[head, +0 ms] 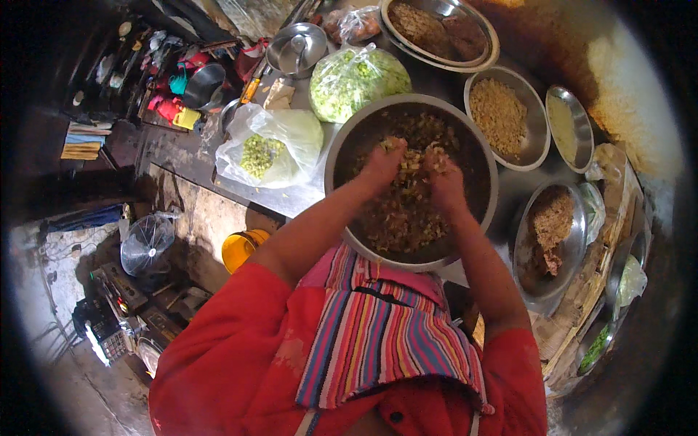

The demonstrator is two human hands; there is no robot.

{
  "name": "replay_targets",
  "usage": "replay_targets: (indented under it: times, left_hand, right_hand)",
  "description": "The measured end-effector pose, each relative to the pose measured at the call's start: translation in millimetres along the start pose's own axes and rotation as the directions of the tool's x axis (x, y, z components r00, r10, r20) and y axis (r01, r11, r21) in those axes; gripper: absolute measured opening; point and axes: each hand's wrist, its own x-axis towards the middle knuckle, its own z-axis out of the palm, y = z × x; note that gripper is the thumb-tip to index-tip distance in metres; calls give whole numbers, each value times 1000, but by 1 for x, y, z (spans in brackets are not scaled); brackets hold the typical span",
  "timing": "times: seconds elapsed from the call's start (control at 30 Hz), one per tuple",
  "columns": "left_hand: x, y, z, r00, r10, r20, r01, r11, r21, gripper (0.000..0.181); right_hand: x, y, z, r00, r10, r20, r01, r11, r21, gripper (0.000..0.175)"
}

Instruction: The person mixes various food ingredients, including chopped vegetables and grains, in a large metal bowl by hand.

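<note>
A large deep metal bowl (pixel 334 180) stands in front of me at the table's edge. It holds a loose mixture (pixel 409 218) of chopped, pale green and brownish bits that looks like a minced filling. Both hands are down inside the bowl. My left hand (pixel 385 162) has its fingers curled around a clump of the mixture. Opposite it, my right hand (pixel 444 177) also grips some, and bits stick to its fingers. The fingertips of both are partly hidden by the food.
Left of the bowl are an open plastic bag of chopped greens (pixel 263 155) and a tied, full one (pixel 357 82). Metal basins of minced food (pixel 444 32), crumbly food (pixel 497 114) and brown mince (pixel 553 218) stand behind and right. A yellow bucket (pixel 240 250) sits below, near a fan (pixel 147 245).
</note>
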Motion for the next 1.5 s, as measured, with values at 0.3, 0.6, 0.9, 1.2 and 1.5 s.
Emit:
replay_targets:
  times: [0.3, 0.6, 0.9, 1.2, 1.5]
  left_hand:
    - [55, -12, 49, 992, -33, 122, 57, 979, -197, 37]
    - [-12, -10, 0, 985, -73, 154, 96, 984, -150, 50]
    - [12, -2, 30, 984, -58, 168, 67, 997, -46, 45]
    - [30, -8, -25, 971, -147, 187, 109, 974, 199, 40]
    - [19, 60, 38, 896, -204, 395, 264, 959, -103, 55]
  right_hand:
    - [90, 79, -22, 992, -93, -91, 84, 992, -100, 64]
    - [-5, 72, -44, 996, 7, -86, -18, 993, -120, 77]
    - [-7, 21, 5, 980, 22, -195, -40, 996, -86, 54]
    - [-18, 8, -27, 977, 191, -94, -186, 981, 58, 49]
    - [51, 22, -23, 989, 113, 99, -145, 894, 424, 59]
